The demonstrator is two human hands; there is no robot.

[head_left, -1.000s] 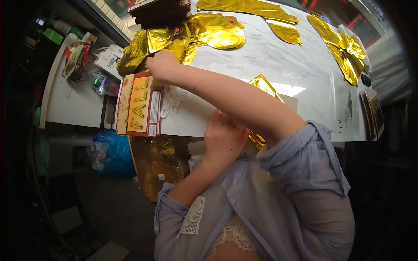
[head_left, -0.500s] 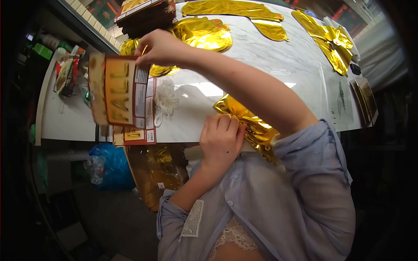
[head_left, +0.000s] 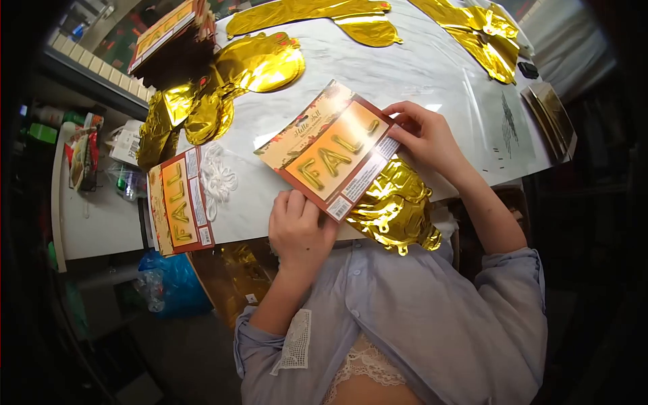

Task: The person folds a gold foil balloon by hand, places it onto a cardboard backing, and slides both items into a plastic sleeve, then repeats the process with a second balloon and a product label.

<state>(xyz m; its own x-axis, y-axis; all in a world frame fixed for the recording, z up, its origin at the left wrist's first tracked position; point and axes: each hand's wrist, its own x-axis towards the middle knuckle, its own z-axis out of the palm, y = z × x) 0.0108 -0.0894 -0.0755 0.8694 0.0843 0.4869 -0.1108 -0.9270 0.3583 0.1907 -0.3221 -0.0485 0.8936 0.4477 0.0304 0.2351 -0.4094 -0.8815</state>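
Both my hands hold a flat card package printed "FALL", tilted above the table's near edge. My left hand grips its lower edge. My right hand pinches its upper right corner. A crumpled gold foil balloon lies under the package, against my shirt. A second "FALL" package lies flat on the white marble table to the left, with a bundle of white string beside it.
Gold foil balloons lie at the back left, with more at the back right. A stack of packages sits at the far left corner. A printed sheet lies on the right. A cluttered white shelf and a blue bag are at the left.
My right hand lifted a "FALL" package from the pile at the left and carried it across in front of me. My left hand left the gold foil and took the package's lower edge.
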